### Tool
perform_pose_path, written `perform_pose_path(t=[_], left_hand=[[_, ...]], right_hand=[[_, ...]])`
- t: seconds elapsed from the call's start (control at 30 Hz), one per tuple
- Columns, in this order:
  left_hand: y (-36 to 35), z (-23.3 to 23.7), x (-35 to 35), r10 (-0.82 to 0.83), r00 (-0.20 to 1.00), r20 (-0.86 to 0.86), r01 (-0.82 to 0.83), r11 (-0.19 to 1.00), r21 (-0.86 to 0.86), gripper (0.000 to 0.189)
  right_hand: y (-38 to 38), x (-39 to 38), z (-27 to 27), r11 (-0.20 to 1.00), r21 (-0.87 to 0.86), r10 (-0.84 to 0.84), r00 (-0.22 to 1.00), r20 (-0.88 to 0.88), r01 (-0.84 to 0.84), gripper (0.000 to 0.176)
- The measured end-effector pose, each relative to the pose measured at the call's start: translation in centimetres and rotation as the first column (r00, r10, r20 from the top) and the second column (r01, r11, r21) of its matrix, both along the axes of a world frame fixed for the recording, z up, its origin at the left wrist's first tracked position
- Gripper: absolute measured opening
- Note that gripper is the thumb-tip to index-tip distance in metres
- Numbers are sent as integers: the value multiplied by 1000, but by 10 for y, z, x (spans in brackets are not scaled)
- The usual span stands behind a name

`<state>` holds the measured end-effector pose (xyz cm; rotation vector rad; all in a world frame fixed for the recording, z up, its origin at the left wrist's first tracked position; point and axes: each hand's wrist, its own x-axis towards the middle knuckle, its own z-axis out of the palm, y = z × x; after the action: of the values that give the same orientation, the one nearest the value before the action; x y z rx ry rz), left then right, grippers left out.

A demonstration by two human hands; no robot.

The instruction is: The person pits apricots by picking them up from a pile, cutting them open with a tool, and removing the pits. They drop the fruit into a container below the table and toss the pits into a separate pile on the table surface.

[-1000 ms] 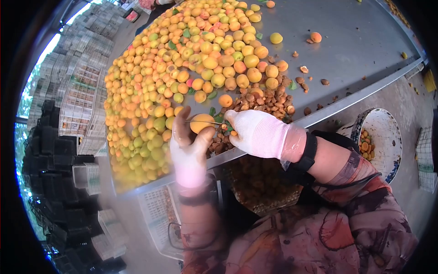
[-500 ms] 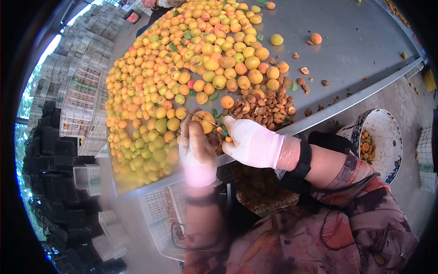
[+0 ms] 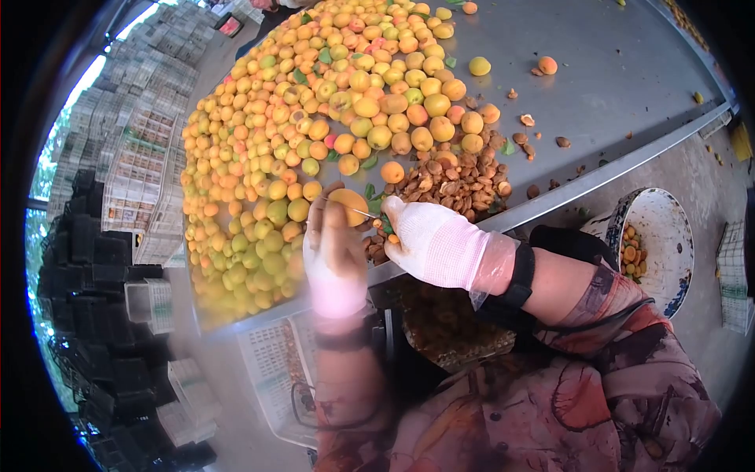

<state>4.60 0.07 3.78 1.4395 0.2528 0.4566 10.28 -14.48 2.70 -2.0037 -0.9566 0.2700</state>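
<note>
Gloved in white and pink, my left hand pinches an apricot just above the table's near edge. The apricot shows a smooth, flat orange face towards me. My right hand, gloved the same way, is closed on a small knife; its thin blade points left to the apricot and its handle is hidden in the fingers. Under and beyond the right hand lies a heap of brown apricot stones. A big pile of whole apricots spreads over the metal table beyond my left hand.
A white bucket with apricot pieces stands on the floor at right. A white plastic crate sits below the table edge. Stacked pale crates and black crates line the left. Another person's hand shows at the top.
The knife blade has slid right, from lying across the apricot to its right edge. My left hand has turned the apricot slightly, so a flat face now shows.
</note>
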Motion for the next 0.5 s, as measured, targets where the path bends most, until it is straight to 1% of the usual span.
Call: perform_pose_path(t=[0.03, 0.07, 0.1, 0.13, 0.17, 0.2, 0.23, 0.27, 0.33, 0.37, 0.4, 0.43, 0.47, 0.5], left_hand=[[5, -4, 0, -66, 997, 42, 70, 992, -107, 50], [7, -9, -1, -66, 997, 41, 70, 992, -108, 50], [4, -8, -2, -93, 991, 97, 116, 957, -267, 49], [2, -6, -2, -113, 982, 153, 168, 893, -417, 49], [1, -3, -3, -115, 982, 151, 169, 893, -417, 49], [1, 2, -4, -82, 995, 59, 91, 983, -161, 50], [0, 4, -4, -25, 999, -21, 27, 993, 114, 52], [1, 1, -3, -24, 1000, -20, 26, 993, 113, 52], [0, -8, -1, 15, 993, 120, -28, 994, 103, 51], [0, -8, -1, 16, 993, 119, -28, 994, 103, 51], [0, -7, -2, -2, 996, 87, 9, 997, -76, 50], [-1, -5, -3, -28, 998, 56, 41, 967, -252, 49], [-3, -2, -5, -31, 998, 54, 43, 967, -251, 49], [-4, 1, -8, -54, 998, 21, 54, 999, -3, 50]], right_hand=[[-1, -1, 6, 1000, -26, 9, 1000, 17, -8, 30], [-1, 0, 9, 999, -51, 16, 999, 34, -15, 30], [-1, 1, 9, 999, -51, 15, 999, 33, -13, 30], [-1, 1, 7, 998, -53, 16, 999, 46, -14, 30], [0, 2, 5, 998, -56, 19, 998, 60, -16, 30], [0, 2, 3, 998, -57, 19, 998, 61, -16, 30], [0, 2, 0, 999, -44, 19, 997, 68, -16, 30], [0, 2, -2, 999, -32, 18, 997, 75, -16, 30], [-1, 2, 8, 998, -58, 27, 998, 54, -24, 31], [-1, 2, 11, 996, -82, 35, 999, 34, -32, 31], [-1, 2, 10, 996, -81, 34, 999, 33, -32, 31], [-1, 2, 9, 997, -67, 32, 999, 44, -29, 31], [-2, 2, 7, 998, -55, 29, 998, 55, -26, 31], [-2, 2, 4, 998, -54, 28, 998, 56, -25, 31]])
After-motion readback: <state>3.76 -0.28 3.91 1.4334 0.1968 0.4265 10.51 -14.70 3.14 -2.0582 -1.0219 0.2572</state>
